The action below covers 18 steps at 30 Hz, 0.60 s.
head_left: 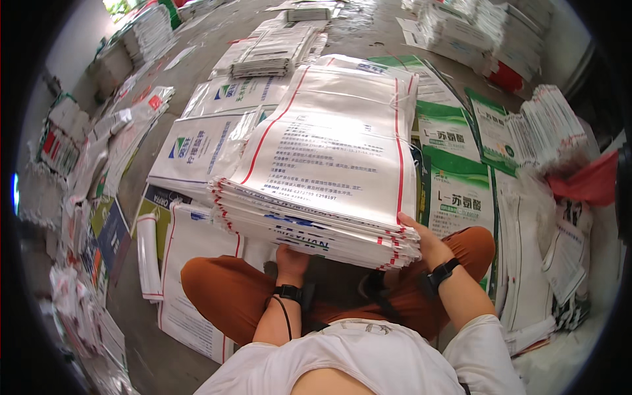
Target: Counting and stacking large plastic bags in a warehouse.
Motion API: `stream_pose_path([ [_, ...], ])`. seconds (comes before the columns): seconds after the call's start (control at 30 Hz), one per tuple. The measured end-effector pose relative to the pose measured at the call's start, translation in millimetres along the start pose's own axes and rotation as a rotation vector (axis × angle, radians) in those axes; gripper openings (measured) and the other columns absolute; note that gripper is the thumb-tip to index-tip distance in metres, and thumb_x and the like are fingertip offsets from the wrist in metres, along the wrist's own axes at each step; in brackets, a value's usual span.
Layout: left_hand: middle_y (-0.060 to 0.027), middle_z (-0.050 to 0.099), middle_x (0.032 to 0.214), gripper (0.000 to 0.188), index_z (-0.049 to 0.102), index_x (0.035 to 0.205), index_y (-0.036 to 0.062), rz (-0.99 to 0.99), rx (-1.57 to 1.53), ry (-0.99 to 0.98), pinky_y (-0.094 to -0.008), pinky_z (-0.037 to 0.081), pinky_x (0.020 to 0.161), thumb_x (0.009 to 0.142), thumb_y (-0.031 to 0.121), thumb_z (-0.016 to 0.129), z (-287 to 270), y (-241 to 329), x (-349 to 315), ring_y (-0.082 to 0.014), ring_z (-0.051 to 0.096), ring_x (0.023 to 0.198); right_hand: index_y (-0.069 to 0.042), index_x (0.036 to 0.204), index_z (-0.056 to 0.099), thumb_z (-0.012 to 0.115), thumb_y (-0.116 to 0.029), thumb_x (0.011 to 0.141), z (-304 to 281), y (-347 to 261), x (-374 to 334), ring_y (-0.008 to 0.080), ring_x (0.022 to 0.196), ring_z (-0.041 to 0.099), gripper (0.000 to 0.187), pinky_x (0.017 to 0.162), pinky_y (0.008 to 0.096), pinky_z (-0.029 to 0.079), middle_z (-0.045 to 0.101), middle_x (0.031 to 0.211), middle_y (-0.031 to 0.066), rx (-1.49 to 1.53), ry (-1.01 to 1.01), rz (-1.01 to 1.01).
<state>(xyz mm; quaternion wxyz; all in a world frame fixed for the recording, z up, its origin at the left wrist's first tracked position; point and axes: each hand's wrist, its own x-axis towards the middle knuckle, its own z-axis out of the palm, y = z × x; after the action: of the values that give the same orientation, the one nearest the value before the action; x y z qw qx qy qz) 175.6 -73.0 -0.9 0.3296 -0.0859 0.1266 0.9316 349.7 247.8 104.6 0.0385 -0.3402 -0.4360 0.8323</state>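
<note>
A thick stack of flat white printed sacks (pixel 329 151) with red stripes lies in front of my crossed legs, its near edge raised above my lap. My right hand (pixel 429 245) grips the near right corner, fingertips at the top sack's edge. Below the front edge, my left hand (pixel 291 262) holds the stack from underneath, its fingers mostly hidden by the sacks. Both wrists wear dark bands.
White sacks with blue print (pixel 197 148) lie to the left, and green-and-white sacks (pixel 459 191) to the right. Another sack pile (pixel 270 52) sits farther ahead. By my left knee are a loose white sack (pixel 197 289) and a rolled one (pixel 149 257). Bundles (pixel 454 29) stand at the far right.
</note>
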Motion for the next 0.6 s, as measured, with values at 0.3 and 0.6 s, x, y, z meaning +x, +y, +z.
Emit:
stream_pose_path([
  [0.3, -0.0118, 0.064, 0.136, 0.041, 0.06, 0.134, 0.0034, 0.094, 0.123, 0.078, -0.0486, 0.043, 0.112, 0.099, 0.022, 0.052, -1.9, 6.5, 0.1, -0.031, 0.057, 0.128, -0.001, 0.118, 0.068, 0.065, -0.027, 0.097, 16.1, 11.8, -22.5, 0.0253, 0.099, 0.072, 0.034, 0.092, 0.0396, 0.058, 0.073, 0.116, 0.0126, 0.318, -0.131, 0.269],
  [0.6, -0.0122, 0.058, 0.143, 0.052, 0.057, 0.141, 0.009, 0.353, -0.031, 0.333, -0.0526, 0.037, 0.117, 0.095, 0.033, 0.048, 70.4, 80.1, 2.0, -0.0343, 0.053, 0.132, 0.003, 0.112, 0.068, 0.054, -0.012, 0.099, 20.2, -14.7, -8.0, 0.0225, 0.092, 0.072, 0.024, 0.086, 0.0367, 0.059, 0.073, 0.106, 0.0149, 0.271, -0.168, 0.071],
])
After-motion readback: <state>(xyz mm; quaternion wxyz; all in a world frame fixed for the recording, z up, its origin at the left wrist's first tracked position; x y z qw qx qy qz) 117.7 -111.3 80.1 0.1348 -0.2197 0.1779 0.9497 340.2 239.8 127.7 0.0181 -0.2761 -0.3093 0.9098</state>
